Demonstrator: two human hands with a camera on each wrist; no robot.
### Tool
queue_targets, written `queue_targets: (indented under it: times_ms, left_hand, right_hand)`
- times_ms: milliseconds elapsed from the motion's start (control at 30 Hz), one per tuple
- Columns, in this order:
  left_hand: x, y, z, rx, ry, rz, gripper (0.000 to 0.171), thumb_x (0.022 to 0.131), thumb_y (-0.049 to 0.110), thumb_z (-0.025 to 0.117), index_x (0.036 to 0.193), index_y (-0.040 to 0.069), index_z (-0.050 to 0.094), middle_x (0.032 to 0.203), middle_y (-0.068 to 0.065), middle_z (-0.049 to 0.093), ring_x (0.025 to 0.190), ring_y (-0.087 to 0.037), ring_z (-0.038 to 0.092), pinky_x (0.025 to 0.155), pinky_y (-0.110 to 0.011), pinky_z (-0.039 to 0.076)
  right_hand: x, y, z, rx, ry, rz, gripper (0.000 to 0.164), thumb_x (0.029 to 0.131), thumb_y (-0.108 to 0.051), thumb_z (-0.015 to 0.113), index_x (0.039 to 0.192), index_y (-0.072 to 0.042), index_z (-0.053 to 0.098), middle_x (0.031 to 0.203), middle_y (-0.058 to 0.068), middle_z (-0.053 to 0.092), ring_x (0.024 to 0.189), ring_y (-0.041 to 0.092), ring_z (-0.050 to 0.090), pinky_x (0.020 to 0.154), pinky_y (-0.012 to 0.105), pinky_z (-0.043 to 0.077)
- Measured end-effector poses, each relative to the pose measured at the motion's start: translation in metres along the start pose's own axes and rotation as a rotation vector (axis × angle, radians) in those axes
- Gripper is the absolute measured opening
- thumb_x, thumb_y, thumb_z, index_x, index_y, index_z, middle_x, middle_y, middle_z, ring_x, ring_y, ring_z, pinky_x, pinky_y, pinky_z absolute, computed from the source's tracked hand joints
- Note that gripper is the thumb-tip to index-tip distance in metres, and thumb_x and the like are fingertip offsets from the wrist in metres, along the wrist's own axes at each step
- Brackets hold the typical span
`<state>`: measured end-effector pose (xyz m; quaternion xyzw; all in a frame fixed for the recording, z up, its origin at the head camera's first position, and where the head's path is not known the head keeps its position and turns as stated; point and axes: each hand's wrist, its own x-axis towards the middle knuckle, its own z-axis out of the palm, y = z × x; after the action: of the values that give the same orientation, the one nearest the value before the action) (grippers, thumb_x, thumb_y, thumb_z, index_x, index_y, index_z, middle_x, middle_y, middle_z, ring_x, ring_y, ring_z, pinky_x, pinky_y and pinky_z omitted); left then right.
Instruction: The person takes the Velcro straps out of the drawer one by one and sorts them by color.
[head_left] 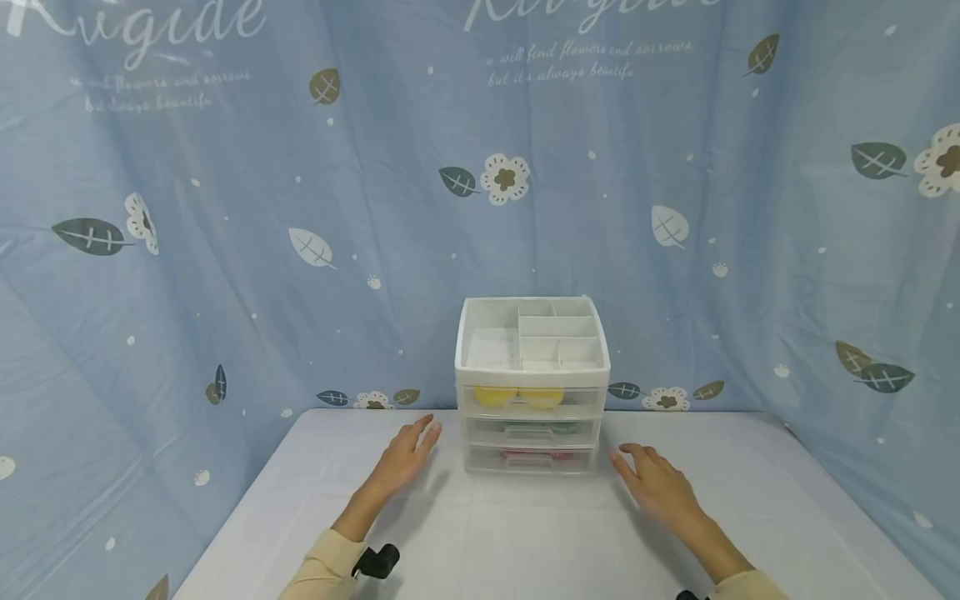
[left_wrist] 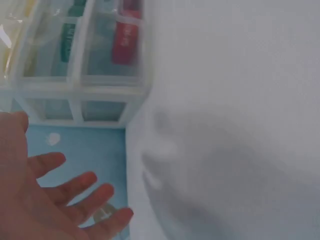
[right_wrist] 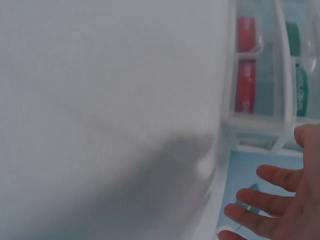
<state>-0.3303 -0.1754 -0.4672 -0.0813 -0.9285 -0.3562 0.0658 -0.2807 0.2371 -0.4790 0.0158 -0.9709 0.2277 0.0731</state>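
Note:
A white drawer organizer (head_left: 532, 375) with three clear drawers stands at the back of the table. Yellow items (head_left: 517, 397) show through the top drawer. Behind the middle drawer front is something green (left_wrist: 67, 42), and in the bottom drawer something red (left_wrist: 125, 42) with white lettering. To the organizer's left my left hand (head_left: 402, 458) hovers above the table, fingers spread and holding nothing. On the other side my right hand (head_left: 660, 486) hangs near the organizer's right wall, its fingers relaxed and apart from it. All three drawers look closed.
The organizer's top tray (head_left: 491, 342) is divided into several compartments. A white cloth covers the table (head_left: 525, 533). Right behind its back edge hangs a blue curtain (head_left: 375, 333) printed with leaves and flowers. A black wrist camera (head_left: 377, 562) sits at my left cuff.

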Motion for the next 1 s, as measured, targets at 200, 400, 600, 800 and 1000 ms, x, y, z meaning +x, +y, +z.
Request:
queue_targets:
  times_ms: [200, 400, 600, 800, 1000]
  left_hand:
    - [0.001, 0.010, -0.004, -0.147, 0.040, 0.027, 0.056, 0.103, 0.052, 0.041, 0.138, 0.011, 0.055, 0.132, -0.015, 0.061, 0.117, -0.034, 0.061, 0.095, -0.049, 0.052]
    - [0.001, 0.021, -0.005, -0.297, 0.010, 0.032, 0.053, 0.102, 0.050, 0.044, 0.135, 0.011, 0.056, 0.125, -0.014, 0.064, 0.112, -0.030, 0.065, 0.082, -0.038, 0.059]
    - [0.003, 0.029, -0.006, -0.374, 0.005, 0.036, 0.051, 0.101, 0.048, 0.048, 0.133, 0.009, 0.058, 0.121, -0.016, 0.066, 0.106, -0.028, 0.067, 0.079, -0.036, 0.060]
    - [0.004, 0.035, -0.007, -0.398, 0.009, 0.041, 0.050, 0.100, 0.046, 0.052, 0.130, 0.008, 0.059, 0.116, -0.015, 0.067, 0.101, -0.025, 0.069, 0.075, -0.034, 0.061]
    - [0.009, 0.043, -0.010, -0.420, 0.061, 0.061, 0.052, 0.100, 0.049, 0.051, 0.131, 0.009, 0.060, 0.118, -0.014, 0.066, 0.104, -0.026, 0.067, 0.076, -0.032, 0.061]
  right_hand:
    - [-0.003, -0.015, -0.005, 0.041, 0.052, -0.005, 0.059, 0.101, -0.057, 0.039, 0.125, -0.009, 0.062, 0.123, 0.017, 0.065, 0.104, 0.037, 0.065, 0.079, 0.056, 0.052]
    - [-0.002, -0.031, -0.008, 0.061, 0.092, -0.026, 0.051, 0.102, -0.052, 0.044, 0.119, -0.008, 0.065, 0.119, 0.014, 0.068, 0.103, 0.036, 0.066, 0.079, 0.055, 0.053]
    - [-0.001, -0.042, -0.007, 0.076, 0.131, -0.061, 0.049, 0.101, -0.050, 0.046, 0.114, -0.009, 0.067, 0.108, 0.009, 0.071, 0.093, 0.027, 0.068, 0.072, 0.046, 0.055]
    - [-0.002, -0.056, -0.008, 0.100, 0.160, -0.088, 0.044, 0.101, -0.046, 0.049, 0.114, -0.009, 0.068, 0.105, 0.008, 0.072, 0.091, 0.025, 0.068, 0.071, 0.043, 0.055]
    - [-0.002, -0.069, -0.007, 0.145, 0.169, -0.111, 0.040, 0.100, -0.045, 0.052, 0.110, -0.010, 0.070, 0.101, 0.005, 0.072, 0.087, 0.019, 0.068, 0.069, 0.038, 0.055]
